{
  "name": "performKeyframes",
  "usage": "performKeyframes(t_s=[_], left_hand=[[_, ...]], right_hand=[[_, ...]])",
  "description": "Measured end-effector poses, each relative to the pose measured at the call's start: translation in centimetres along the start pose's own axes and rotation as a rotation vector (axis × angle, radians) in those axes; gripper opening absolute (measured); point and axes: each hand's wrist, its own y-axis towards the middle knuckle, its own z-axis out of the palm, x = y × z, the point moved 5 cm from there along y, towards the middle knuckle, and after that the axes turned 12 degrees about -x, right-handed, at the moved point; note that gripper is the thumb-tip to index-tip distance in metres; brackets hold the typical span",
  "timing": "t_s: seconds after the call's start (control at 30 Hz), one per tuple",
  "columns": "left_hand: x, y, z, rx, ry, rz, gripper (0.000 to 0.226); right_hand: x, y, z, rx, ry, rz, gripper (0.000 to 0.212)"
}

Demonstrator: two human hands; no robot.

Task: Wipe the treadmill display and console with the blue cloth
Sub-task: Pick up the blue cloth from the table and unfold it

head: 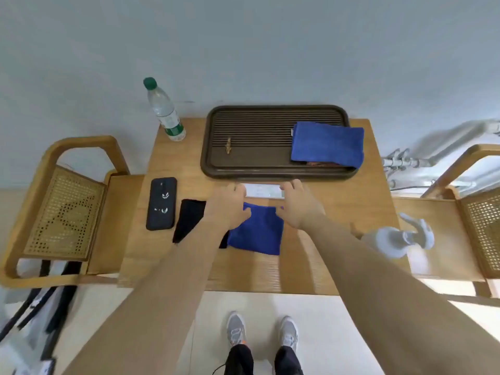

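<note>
**Both hands at the cloth, display just beyond**

I have both hands out over the table. The blue cloth lies flat on the wood below my wrists, folded into a rough square, and the small pale display sits just beyond its far edge, close in front of the dark tray.

To do this step well, I judge I should gather the cloth into a firm pad under one palm rather than pinch a corner, so it wipes flat and does not drag. The display is narrow, so short strokes along its length should suit it, kept clear of the tray rim. The phone and the spray bottle stand to either side; wide sweeps risk nudging them.

My left hand is curled, knuckles up, its fingers over the cloth's near-left corner; I cannot tell whether it has a grip. My right hand is spread loosely, fingertips reaching the display's right end, holding nothing. Both forearms run straight and roughly parallel from my body
</note>
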Motion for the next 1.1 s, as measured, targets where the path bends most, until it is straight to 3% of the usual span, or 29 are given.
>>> performKeyframes(t_s=[0.17, 0.27, 0.47, 0.6, 0.7, 0.8, 0.93, 1.1], left_hand=[[-0.3, -0.4, 7.2, 0.061, 0.095, 0.046, 0.042], [-0.1, -0.2, 8.9, -0.025, 0.087, 0.004, 0.041], [-0.1, -0.2, 8.1, -0.081, 0.043, -0.005, 0.018], [-0.4, -1.1, 6.5, 0.004, 0.019, 0.006, 0.020], [-1.1, -2.7, 4.8, 0.071, -0.096, -0.014, 0.012], [-1.9, -4.9, 2.3, 0.108, -0.143, 0.017, 0.028], [-1.9, -8.3, -2.8, 0.029, -0.135, -0.124, 0.016], [-0.3, -12.9, -9.9, -0.288, -0.322, -0.317, 0.009]], right_hand=[[-1.5, -0.5, 6.9, 0.113, 0.069, 0.006, 0.054], [-2.0, 0.0, 9.1, 0.038, 0.106, -0.006, 0.051], [-2.1, 0.0, 8.5, -0.056, 0.090, 0.027, 0.011], [-2.1, -0.9, 7.2, 0.045, 0.159, 0.087, 0.014], [-1.2, -2.5, 5.9, 0.101, 0.385, 0.082, 0.019], [0.6, -4.6, 3.0, 0.100, 0.638, 0.067, 0.029], [2.9, -6.7, -2.2, 0.148, 0.798, 0.024, 0.031], [6.5, -7.6, -8.4, 0.178, 0.950, -0.126, 0.022]])
